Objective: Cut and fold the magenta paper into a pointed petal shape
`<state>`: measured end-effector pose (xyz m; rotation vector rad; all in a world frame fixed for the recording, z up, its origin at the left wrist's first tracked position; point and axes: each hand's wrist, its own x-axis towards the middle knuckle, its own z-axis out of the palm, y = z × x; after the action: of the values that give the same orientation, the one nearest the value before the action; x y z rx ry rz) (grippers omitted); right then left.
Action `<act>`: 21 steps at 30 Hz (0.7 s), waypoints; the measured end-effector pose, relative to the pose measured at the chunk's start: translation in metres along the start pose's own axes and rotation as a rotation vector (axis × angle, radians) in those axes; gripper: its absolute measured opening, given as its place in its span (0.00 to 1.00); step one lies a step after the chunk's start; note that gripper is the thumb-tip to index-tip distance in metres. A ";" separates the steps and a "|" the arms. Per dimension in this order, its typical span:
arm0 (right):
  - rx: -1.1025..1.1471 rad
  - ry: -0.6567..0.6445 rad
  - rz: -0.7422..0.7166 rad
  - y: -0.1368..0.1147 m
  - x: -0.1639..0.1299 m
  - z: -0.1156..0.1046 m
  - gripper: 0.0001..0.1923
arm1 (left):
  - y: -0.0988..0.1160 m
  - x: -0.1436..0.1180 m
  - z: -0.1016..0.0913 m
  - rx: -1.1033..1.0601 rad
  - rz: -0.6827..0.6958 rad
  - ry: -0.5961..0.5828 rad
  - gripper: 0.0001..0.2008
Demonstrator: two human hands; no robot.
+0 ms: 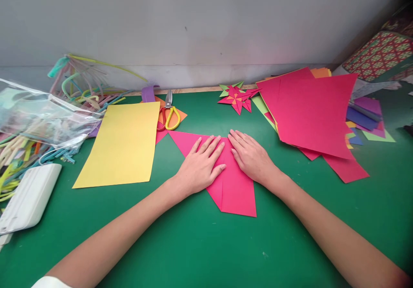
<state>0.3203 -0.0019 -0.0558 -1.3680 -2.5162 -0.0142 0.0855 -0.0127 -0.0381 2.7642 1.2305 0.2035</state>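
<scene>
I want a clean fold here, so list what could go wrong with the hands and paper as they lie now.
1. Both the left hand and the right hand press flat on the pink folded paper; on the smooth green mat it might slide and skew the crease.
2. The loose red sheets lie close to the right hand and could get nudged.
3. The scissors lie just beyond the paper, possibly in a fingertip's way.
</scene>
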 end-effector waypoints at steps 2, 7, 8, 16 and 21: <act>-0.004 -0.001 0.000 0.000 0.000 -0.001 0.27 | 0.000 0.000 0.000 0.003 0.001 0.000 0.34; -0.018 0.002 -0.001 -0.001 0.000 -0.001 0.27 | 0.000 0.000 0.000 0.012 0.003 -0.006 0.34; -0.017 0.003 -0.001 -0.001 0.000 -0.001 0.27 | 0.000 0.000 -0.001 0.013 0.002 -0.006 0.34; -0.007 0.006 0.002 -0.001 0.000 -0.001 0.27 | 0.000 -0.001 -0.001 0.013 0.003 -0.003 0.34; 0.004 -0.003 0.003 -0.001 0.001 -0.002 0.27 | 0.000 -0.001 0.000 0.003 0.000 0.001 0.34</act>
<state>0.3194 -0.0023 -0.0533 -1.3715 -2.5151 -0.0060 0.0854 -0.0133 -0.0384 2.7669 1.2319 0.2029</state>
